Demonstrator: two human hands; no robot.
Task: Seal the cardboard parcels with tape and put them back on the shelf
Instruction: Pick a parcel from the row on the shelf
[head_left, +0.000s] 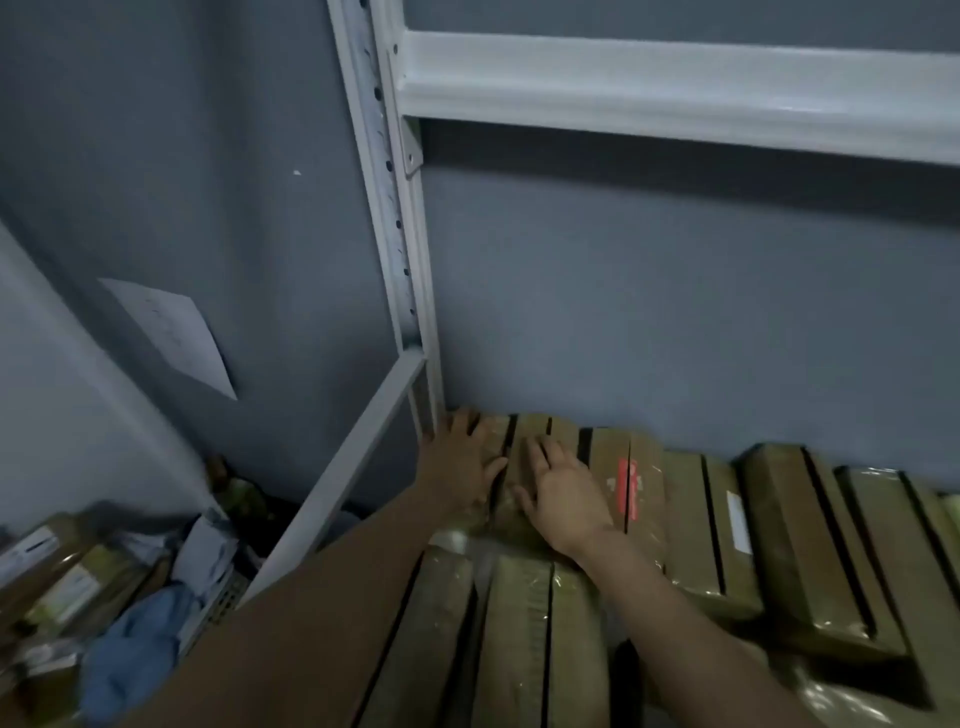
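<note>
We find the taped parcel (530, 426) lying flat in the rear left corner of the shelf (410, 291), tight against the upright, presumably seated there to keep the row compact. Both arms reach forward. The left hand (462, 462) and right hand (563, 493) press on its top, fingers (539, 451) spread flat, grasping nothing. Neighbouring parcels (789, 519) lie alongside.

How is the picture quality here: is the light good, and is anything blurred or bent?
Head view: dim, bluish light, the whole frame soft. Head view: the white metal shelf post leans and bows from the wide lens. Head view: pale glare on the clear tape of the brown cardboard parcels.
</note>
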